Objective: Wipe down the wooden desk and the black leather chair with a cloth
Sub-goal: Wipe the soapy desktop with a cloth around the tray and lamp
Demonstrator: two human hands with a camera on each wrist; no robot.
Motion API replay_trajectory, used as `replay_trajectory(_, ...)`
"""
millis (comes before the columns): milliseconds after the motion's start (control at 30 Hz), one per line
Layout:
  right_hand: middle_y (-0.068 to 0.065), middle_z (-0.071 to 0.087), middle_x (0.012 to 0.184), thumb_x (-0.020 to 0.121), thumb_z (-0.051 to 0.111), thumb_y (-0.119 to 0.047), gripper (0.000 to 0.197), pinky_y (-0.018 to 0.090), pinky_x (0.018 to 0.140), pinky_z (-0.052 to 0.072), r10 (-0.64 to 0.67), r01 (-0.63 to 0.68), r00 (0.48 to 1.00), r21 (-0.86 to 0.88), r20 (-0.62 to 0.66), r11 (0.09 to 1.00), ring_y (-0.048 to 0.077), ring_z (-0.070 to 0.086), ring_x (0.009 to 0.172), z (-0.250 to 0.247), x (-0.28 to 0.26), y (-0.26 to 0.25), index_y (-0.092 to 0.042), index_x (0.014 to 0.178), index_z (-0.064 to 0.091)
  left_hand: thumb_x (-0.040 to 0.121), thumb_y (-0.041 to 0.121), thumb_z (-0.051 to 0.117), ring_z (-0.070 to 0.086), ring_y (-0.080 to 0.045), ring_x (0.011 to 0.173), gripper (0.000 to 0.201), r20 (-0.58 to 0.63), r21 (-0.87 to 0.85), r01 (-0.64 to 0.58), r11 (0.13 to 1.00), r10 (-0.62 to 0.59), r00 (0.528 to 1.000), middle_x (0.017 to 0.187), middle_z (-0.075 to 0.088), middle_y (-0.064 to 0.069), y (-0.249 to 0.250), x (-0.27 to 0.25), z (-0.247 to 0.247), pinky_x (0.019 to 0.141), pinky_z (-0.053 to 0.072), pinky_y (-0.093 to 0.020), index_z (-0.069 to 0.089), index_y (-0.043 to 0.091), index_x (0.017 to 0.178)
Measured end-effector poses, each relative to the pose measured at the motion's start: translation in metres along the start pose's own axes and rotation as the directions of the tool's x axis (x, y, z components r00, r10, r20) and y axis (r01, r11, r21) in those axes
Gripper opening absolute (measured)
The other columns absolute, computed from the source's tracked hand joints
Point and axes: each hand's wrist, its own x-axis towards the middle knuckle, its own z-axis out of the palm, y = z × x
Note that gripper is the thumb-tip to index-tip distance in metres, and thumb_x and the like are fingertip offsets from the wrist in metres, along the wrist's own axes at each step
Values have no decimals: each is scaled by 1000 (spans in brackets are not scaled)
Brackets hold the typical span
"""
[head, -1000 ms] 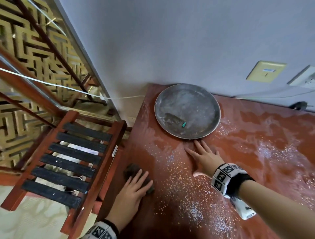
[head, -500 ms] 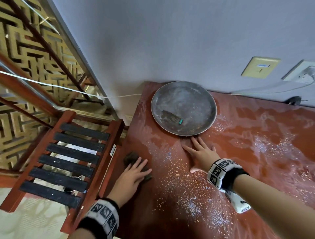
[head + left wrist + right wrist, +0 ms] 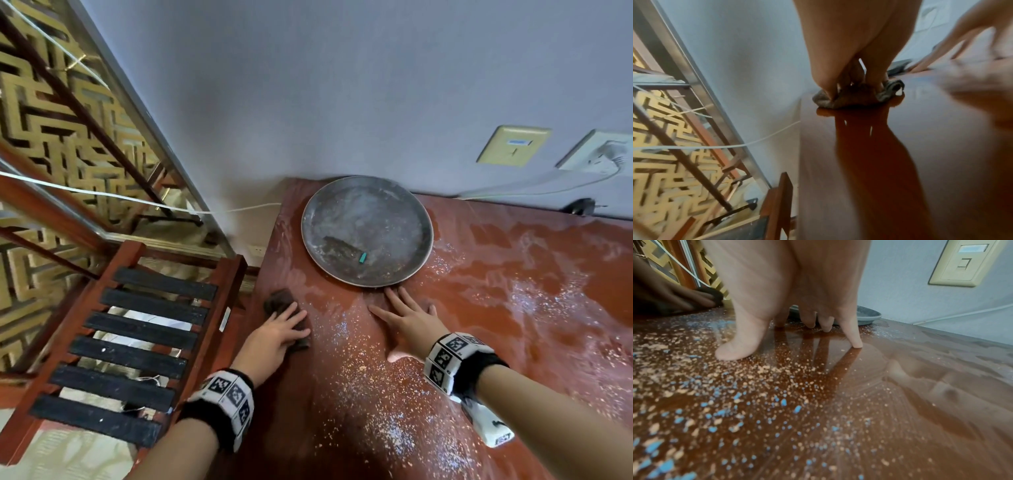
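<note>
The reddish wooden desk [image 3: 479, 308] is glossy and strewn with pale and blue specks [image 3: 756, 386]. A dark crumpled cloth [image 3: 279, 301] lies at the desk's left edge, and my left hand [image 3: 274, 337] presses on it with its fingers stretched over it. From the left wrist, the fingertips push into the bunched cloth [image 3: 888, 92]. My right hand [image 3: 407, 318] lies flat on the desk just in front of the round metal tray [image 3: 376, 212], fingers spread and fingertips [image 3: 856, 344] touching the wood. It holds nothing.
The grey tray stands against the wall at the desk's back left, with a small teal piece [image 3: 363, 258] in it. A wooden frame with black slats [image 3: 137, 342] stands left of the desk. Wall sockets [image 3: 513, 145] and a white cable [image 3: 513, 190] lie behind.
My left hand has slid the cloth along the desk's left edge, away from me toward the wall. The right hand stays flat by the tray.
</note>
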Motion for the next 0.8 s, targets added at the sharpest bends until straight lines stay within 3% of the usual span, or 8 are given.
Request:
replay_trajectory(100,-2,-21,155,67,71,-57,107,69,108,7,-3,3,1000,14,-7,1000,25,-18,143,2,0,2,-46,145,-3,87,-9,52,12,-9,143,47,-69,36,90,995,-88,994,154,26,1,0,42,-28,120,11,-36,59,15,127)
replay_trajectory(200,-2,-20,155,67,71,-58,107,69,108,7,-13,13,1000,12,-4,1000,24,-18,143,1,-1,4,-46,145,-2,90,0,54,2,-19,147,62,-153,185,176,967,-149,977,158,4,-2,4,43,-24,118,1,-29,33,15,146)
replay_trajectory(300,-2,-21,155,68,70,-58,106,69,108,6,-12,12,1000,21,5,1000,24,-18,143,1,-1,3,-45,145,-2,101,19,35,-11,-20,146,59,-131,257,311,915,-286,949,149,-23,-2,14,17,-5,120,-1,-28,4,8,151)
replay_trajectory(367,-1,-21,155,69,70,-57,106,68,109,6,-14,14,1000,15,18,1000,24,-18,143,-2,-3,1,-44,145,-3,101,41,21,-16,-15,144,62,-83,220,311,925,-300,950,144,-23,3,21,5,4,118,-5,-24,0,7,149)
replay_trajectory(467,0,-22,155,70,69,-57,105,68,108,7,-15,15,999,9,30,1000,24,-19,143,-4,-3,1,-43,145,-4,73,75,-18,-9,-14,145,104,-29,334,270,903,-277,961,154,-10,1,26,19,-4,111,-3,-18,5,8,149)
replay_trajectory(633,1,-23,155,71,68,-57,105,68,108,6,-30,29,999,1,33,1000,25,-20,143,-5,-3,3,-42,146,-5,103,25,32,11,-24,146,52,-128,476,360,803,-341,931,158,9,-11,13,84,-47,115,18,-32,19,6,149)
replay_trajectory(733,2,-24,154,71,68,-56,105,68,108,5,-43,43,998,-1,49,999,25,-21,142,-5,-4,4,-42,146,-5,93,9,49,17,-20,145,52,-28,458,229,859,-243,970,157,19,-9,9,81,-40,107,37,-30,36,6,143)
replay_trajectory(800,2,-24,154,72,68,-56,105,68,108,4,-48,48,998,14,37,999,25,-21,142,-5,-4,5,-42,146,-5,68,11,77,40,-18,133,53,112,466,22,885,-84,990,140,50,-9,8,50,-24,88,52,-24,63,7,119)
